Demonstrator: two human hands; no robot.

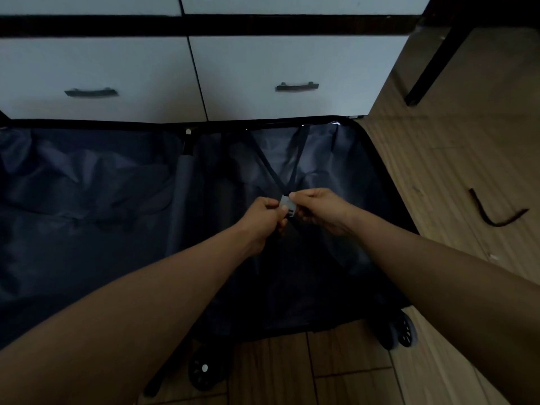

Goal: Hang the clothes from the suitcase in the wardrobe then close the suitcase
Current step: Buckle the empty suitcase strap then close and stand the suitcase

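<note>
A dark suitcase [87,200] lies open on the floor, both halves lined with navy fabric; no clothes show inside it. Two black straps [295,159] run down from its far edge in the right half and meet at a grey buckle [287,204]. My left hand [264,220] pinches the buckle's near side and my right hand [318,209] pinches its far side, fingers curled. Both hands meet over the middle of the right half. Whether the buckle is clicked together I cannot tell.
White drawers with black handles [296,86] stand right behind the suitcase. Wood floor lies to the right, with a dark curved strip [491,213] on it and a black furniture leg [432,68] beyond. Suitcase wheels [404,331] stick out at the near edge.
</note>
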